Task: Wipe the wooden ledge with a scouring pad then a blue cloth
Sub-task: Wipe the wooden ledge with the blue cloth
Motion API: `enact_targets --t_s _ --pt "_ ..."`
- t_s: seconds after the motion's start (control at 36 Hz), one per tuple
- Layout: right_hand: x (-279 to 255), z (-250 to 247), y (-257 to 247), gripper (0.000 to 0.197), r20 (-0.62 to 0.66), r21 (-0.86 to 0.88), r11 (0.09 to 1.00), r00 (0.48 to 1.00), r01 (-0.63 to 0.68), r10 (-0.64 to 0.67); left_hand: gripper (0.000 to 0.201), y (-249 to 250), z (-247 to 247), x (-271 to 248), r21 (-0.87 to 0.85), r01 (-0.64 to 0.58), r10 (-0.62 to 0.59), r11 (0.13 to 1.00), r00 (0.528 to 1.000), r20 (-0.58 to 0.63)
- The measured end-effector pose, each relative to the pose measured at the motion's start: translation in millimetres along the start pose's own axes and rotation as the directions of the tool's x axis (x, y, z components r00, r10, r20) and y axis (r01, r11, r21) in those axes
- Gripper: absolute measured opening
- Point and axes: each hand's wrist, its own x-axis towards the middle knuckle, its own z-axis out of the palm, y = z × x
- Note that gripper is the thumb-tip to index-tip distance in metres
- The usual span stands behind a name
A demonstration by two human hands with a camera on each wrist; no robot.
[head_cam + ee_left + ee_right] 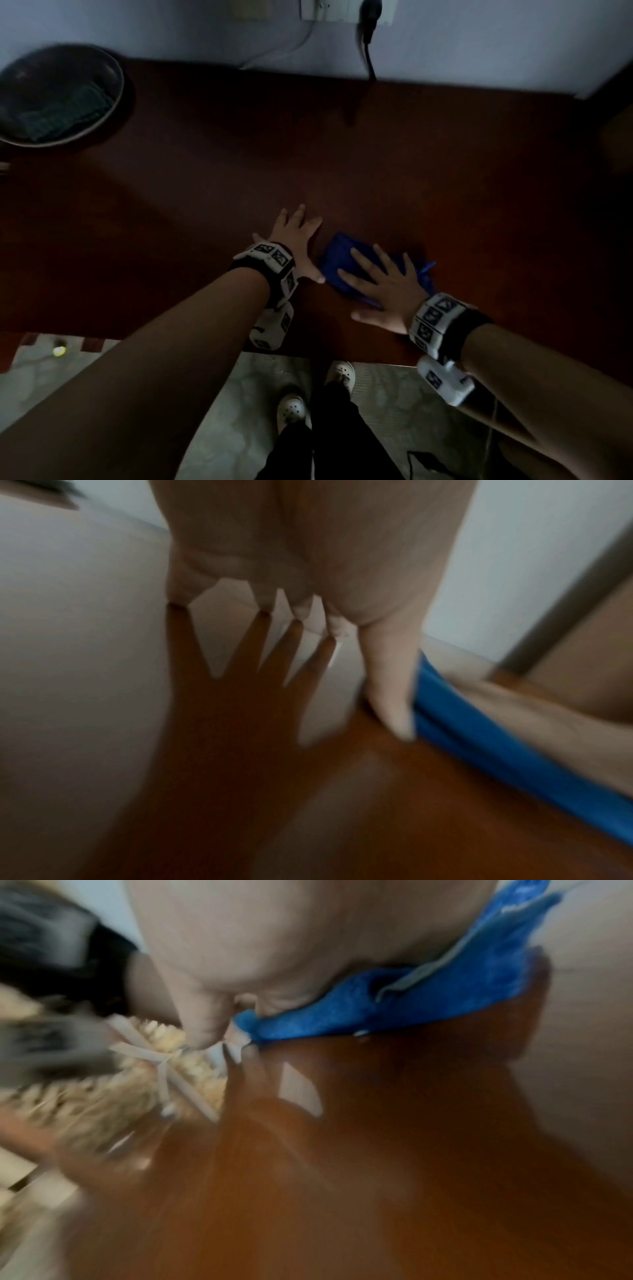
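A folded blue cloth (pixel 337 262) lies on the dark reddish wooden ledge (pixel 376 164), near its front edge. My right hand (pixel 376 284) presses flat on the cloth with spread, straight fingers; the right wrist view shows the blue cloth (pixel 394 1007) under the palm. My left hand (pixel 296 240) rests flat on the bare wood just left of the cloth, fingers splayed, its thumb (pixel 390 693) beside the cloth's edge (pixel 479 739). A dark green scouring pad (pixel 65 113) lies in a round bowl (pixel 116 72) at the ledge's far left.
A pale wall runs behind the ledge, with a socket (pixel 346 10) and a black plug cable (pixel 368 51) hanging down to the wood. My feet in white shoes (pixel 291 407) stand on the tiled floor below the front edge.
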Motion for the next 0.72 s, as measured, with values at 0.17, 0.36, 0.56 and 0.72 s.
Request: enact_targets --t_s 0.17,0.36,0.56,0.72 --pt "-25.1 11.7 31.9 0.056 -0.004 0.018 1.000 1.000 -0.012 0.012 0.131 -17.6 20.4 -25.8 0.052 0.001 -0.005 0.999 0.997 0.074" --pt "11.7 -18.8 50.0 0.057 -0.037 0.355 0.781 0.827 -0.514 0.561 0.132 -37.8 39.9 -42.8 -0.010 0.075 -0.075 0.997 0.997 -0.012" --pt "53.7 -49.9 28.6 0.067 -0.016 0.470 0.698 0.786 -0.540 0.618 0.128 -44.9 55.0 -53.8 -0.065 0.042 -0.051 0.997 0.990 -0.132" --pt "91.3 -79.7 -2.9 0.069 -0.029 0.446 0.775 0.858 -0.449 0.514 0.126 -55.6 59.8 -59.7 -0.086 0.009 -0.025 0.996 0.982 -0.188"
